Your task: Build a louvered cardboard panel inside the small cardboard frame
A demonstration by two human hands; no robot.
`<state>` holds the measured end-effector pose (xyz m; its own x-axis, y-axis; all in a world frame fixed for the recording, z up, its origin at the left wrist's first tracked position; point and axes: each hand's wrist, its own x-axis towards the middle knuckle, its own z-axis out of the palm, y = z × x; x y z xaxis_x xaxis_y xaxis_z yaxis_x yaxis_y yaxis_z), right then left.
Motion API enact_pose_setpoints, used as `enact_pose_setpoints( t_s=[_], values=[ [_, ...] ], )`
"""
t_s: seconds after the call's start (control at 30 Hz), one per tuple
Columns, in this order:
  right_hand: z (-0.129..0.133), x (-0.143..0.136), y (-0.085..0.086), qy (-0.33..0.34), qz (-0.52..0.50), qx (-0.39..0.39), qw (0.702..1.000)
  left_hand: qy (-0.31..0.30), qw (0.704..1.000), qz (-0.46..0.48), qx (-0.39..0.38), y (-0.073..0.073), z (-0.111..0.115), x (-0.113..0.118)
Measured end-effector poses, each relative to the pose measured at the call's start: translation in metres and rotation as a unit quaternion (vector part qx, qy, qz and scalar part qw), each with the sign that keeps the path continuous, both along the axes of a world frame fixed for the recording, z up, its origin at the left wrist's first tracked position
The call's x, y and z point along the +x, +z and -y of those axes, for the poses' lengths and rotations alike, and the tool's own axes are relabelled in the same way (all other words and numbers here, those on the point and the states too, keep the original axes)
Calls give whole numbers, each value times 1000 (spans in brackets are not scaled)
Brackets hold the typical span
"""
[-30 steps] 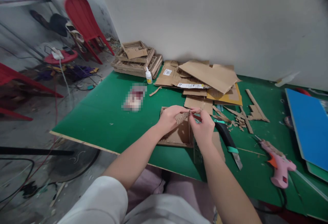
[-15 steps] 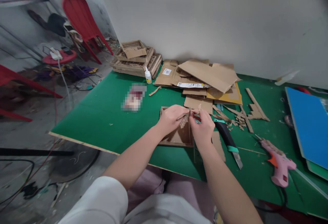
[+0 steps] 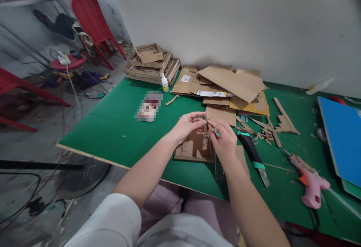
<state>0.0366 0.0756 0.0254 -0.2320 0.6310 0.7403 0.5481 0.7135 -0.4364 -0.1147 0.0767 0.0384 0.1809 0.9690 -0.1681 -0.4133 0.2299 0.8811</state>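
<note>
Green tabletop [image 3: 101, 134] meets pale wall [image 3: 211, 21]. Left hand [image 3: 184, 127] and right hand [image 3: 226, 141] pinch a cardboard strip [image 3: 205, 137] by fingertips at its far end, near end over a cardboard tray [image 3: 194, 146].

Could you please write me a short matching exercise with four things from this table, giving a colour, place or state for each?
Things:
1. cardboard strip
2. glue gun
3. knife
4. small bottle

Descriptions:
A. standing upright by the stacked trays
B. pink, lying on the table
C. held by the left hand and right hand over an open box
D. black and teal handle, blade out

Pairs: 1-C, 2-B, 3-D, 4-A
</note>
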Motion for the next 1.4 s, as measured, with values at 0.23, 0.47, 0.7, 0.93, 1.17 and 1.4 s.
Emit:
enact_pose_setpoints(
  t_s=[0.23,0.47,0.7,0.93,1.17,1.4],
  values=[
    [1,0,2,-15,9,34,999,-23,999,31,-26,-3,0,-2],
    [4,-1,3,-1,-7,26,1000,-36,998,40,-44,-5,0,-3],
    [4,0,0,7,-24,-10,1000,-48,996,52,-57,-3,0,-4],
    [4,-4,6,0,-65,-53,996,-57,995,54,-63,-5,-1,-6],
    [5,-4,8,10,-138,-169,976,-69,993,68,-64,-4,-1,-6],
    [6,-6,8,38,-202,-258,944,-63,995,62,-50,-6,-1,-7]
  ],
)
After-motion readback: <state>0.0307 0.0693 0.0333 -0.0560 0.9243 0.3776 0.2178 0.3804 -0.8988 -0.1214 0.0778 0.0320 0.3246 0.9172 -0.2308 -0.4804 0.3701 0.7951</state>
